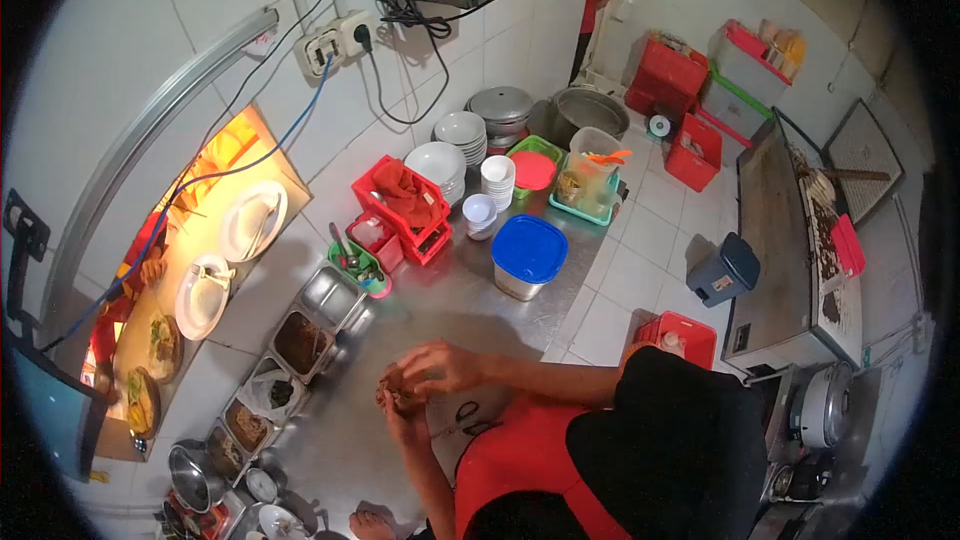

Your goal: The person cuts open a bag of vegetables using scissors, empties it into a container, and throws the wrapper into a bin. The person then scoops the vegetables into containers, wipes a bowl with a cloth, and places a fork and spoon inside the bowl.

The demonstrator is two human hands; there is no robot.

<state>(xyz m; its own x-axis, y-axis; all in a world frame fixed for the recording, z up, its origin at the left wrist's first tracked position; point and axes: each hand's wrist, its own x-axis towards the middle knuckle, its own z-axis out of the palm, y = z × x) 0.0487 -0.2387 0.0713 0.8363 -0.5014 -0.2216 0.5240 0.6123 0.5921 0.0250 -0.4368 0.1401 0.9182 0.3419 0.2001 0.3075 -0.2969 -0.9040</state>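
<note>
- Small brown item [387, 386]: sitting in left hand [402, 402], its fingers clamping it above the steel desk [350, 440].
- Right hand [440, 367]: hovering close; fingers curving, grip unclear.
- Scissors [468, 420]: lying near left forearm.

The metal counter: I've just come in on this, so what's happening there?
At the metal counter, a person in a red apron has a small brown item in the left hand, with the right hand over it; what it is stays unclear. Scissors lie nearby. A third hand, seemingly someone else's, shows at the bottom. Metal trays, some holding food, line the wall side.
</note>
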